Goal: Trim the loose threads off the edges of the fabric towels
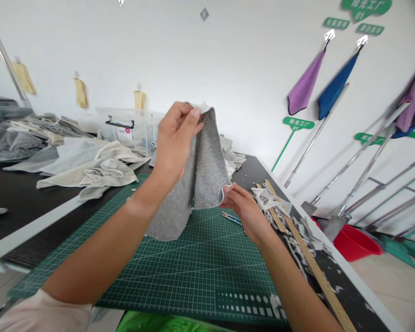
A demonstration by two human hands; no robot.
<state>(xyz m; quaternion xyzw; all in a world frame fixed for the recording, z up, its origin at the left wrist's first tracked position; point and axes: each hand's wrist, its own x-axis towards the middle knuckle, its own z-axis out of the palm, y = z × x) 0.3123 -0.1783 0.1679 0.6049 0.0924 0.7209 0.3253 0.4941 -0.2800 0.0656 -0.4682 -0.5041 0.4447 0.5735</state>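
Observation:
A grey cloth (pixel 204 180) hangs in the air above a green cutting mat (pixel 193 267). My left hand (pixel 174 138) is closed on its top edge, thumb and fingers pinching the fabric. My right hand (pixel 244 207) pinches the cloth's lower right corner, where a white stitched edge shows. The cloth's lower left part droops down to the mat. Small blue-handled snips (pixel 231 217) lie on the mat just beside my right hand.
A wooden ruler (pixel 307 258) and white fabric trimmings (pixel 273 203) lie along the table's right edge. Heaps of white and grey cloths (pixel 90 163) and a clear plastic box (pixel 127 127) sit at the back left. Mops lean on the wall; a red basin (pixel 356 242) stands on the floor.

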